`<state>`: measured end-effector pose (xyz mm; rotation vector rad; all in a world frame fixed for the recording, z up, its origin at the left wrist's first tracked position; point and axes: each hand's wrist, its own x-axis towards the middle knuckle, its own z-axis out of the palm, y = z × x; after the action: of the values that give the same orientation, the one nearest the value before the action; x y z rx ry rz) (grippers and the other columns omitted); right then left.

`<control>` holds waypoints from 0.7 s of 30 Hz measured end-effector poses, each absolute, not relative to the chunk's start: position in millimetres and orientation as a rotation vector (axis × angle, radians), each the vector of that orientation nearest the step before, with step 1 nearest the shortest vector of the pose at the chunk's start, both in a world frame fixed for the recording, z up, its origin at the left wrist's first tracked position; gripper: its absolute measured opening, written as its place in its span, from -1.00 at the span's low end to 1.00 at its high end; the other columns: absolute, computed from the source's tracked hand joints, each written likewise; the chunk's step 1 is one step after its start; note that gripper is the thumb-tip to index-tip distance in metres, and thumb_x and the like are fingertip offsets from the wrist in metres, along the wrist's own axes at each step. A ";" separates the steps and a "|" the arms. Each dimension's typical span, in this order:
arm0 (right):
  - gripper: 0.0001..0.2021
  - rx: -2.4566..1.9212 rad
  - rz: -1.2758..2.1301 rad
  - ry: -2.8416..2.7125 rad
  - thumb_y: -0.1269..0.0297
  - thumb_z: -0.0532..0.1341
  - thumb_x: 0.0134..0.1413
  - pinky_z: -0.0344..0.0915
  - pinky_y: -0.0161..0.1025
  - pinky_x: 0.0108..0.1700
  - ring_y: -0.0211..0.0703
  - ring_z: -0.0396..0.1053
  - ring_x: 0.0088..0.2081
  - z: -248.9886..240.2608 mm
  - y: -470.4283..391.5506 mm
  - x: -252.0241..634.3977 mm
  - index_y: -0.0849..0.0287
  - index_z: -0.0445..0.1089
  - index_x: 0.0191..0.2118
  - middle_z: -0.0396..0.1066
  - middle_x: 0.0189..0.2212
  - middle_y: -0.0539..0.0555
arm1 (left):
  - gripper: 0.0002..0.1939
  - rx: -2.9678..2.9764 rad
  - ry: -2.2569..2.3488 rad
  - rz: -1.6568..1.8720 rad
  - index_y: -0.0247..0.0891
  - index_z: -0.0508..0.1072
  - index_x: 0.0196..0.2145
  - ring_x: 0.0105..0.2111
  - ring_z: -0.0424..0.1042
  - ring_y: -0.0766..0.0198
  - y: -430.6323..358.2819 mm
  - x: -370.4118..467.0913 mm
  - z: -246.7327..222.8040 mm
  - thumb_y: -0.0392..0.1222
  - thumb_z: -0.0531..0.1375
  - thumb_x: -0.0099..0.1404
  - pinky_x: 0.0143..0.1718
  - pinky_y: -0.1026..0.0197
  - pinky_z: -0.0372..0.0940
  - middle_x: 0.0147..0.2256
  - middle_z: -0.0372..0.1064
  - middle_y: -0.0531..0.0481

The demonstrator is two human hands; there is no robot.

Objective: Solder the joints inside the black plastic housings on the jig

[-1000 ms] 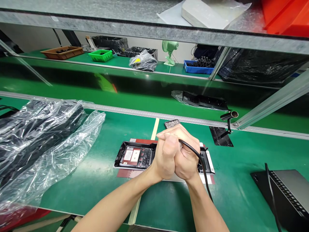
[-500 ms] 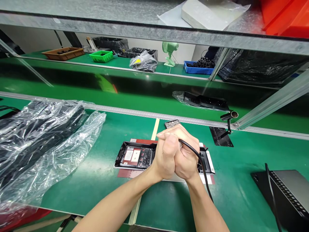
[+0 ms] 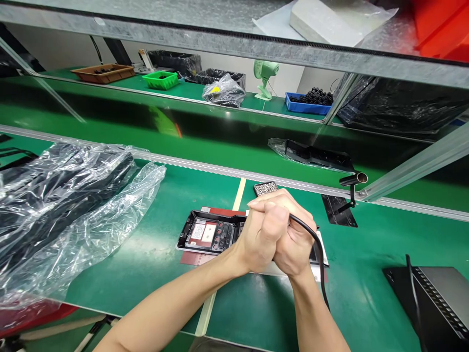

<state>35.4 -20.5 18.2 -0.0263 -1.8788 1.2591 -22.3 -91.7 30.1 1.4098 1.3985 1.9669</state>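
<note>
A black plastic housing lies over a reddish-brown pad on the green bench, labels and small round holes showing at its left end. My left hand and my right hand are clasped together above the housing's right half. Both are closed around a corded tool, its body hidden by my fingers. A black cord comes out at the top of my grip and hangs down past my right wrist. Behind my hands stands a small black tray of screws.
Black parts in clear plastic wrap cover the left side. At the right are a metal tube holder and a black metal box. A metal shelf crosses overhead. Farther back are a green fan and a blue bin.
My clasped hands have shifted slightly right over the housing and tilted, the cord moving with them. The view has moved a little; the housing's left end sits slightly turned.
</note>
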 end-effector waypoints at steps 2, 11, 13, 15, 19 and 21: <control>-0.79 -0.015 1.258 -1.886 0.33 0.17 0.30 0.44 -0.06 -0.07 -0.05 0.48 -0.08 22.4 -19.8 37.0 0.06 0.58 -0.23 0.53 -0.18 0.10 | -0.32 1.422 1.395 1.932 -0.27 0.53 -0.29 -0.14 0.48 0.08 -94.3 -23.5 33.8 0.27 -0.17 0.49 -0.03 0.03 0.41 -0.21 0.52 -0.13; -0.61 -0.177 0.999 -2.055 0.17 -0.02 0.42 0.10 0.23 0.31 0.09 0.19 0.30 42.7 -24.8 41.7 -0.05 0.59 -0.09 0.28 0.26 0.02 | -0.12 1.585 1.550 1.692 -0.28 0.37 -0.41 -0.30 0.37 0.12 -107.1 -42.3 24.6 0.49 -0.40 0.33 -0.18 0.05 0.31 -0.34 0.41 -0.15; -0.61 -0.175 1.015 -2.032 0.19 -0.02 0.42 0.18 0.20 0.25 0.08 0.30 0.22 41.0 -26.8 41.4 0.00 0.59 -0.12 0.39 0.15 0.07 | -0.19 1.525 1.643 1.709 -0.27 0.37 -0.34 -0.23 0.37 0.13 -113.3 -51.2 18.1 0.37 -0.42 0.42 -0.12 0.06 0.30 -0.27 0.40 -0.15; -0.61 -0.150 1.102 -1.939 0.20 0.00 0.42 0.30 0.12 0.14 0.03 0.44 0.06 37.7 -28.7 40.8 0.08 0.58 -0.22 0.52 -0.09 0.11 | -0.34 1.433 1.841 1.657 -0.25 0.35 -0.30 -0.20 0.36 0.16 -122.4 -61.1 8.3 0.20 -0.36 0.52 -0.08 0.08 0.28 -0.25 0.38 -0.11; -0.63 -0.104 1.468 -1.732 0.21 0.03 0.42 0.42 -0.14 -0.35 -0.16 0.48 -0.40 32.3 -32.5 40.3 0.19 0.42 -0.40 0.47 -0.43 0.08 | -0.62 1.541 2.312 1.250 -0.26 0.37 -0.22 -0.19 0.33 0.16 -143.2 -78.9 -21.6 -0.08 -0.15 0.57 -0.05 0.05 0.26 -0.21 0.39 -0.09; -0.65 -0.118 1.570 -1.674 0.21 0.04 0.41 0.30 -0.26 -0.55 -0.24 0.36 -0.56 32.1 -34.9 39.9 0.18 0.36 -0.41 0.39 -0.54 0.02 | -0.68 1.579 2.441 1.083 -0.29 0.39 -0.07 -0.11 0.35 0.13 -150.9 -83.5 -38.6 -0.15 -0.12 0.57 0.01 0.02 0.27 -0.10 0.41 -0.13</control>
<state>39.9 -34.9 32.1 -0.1176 -1.6737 1.5700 -83.5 -150.9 -38.6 1.5786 2.4408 1.0830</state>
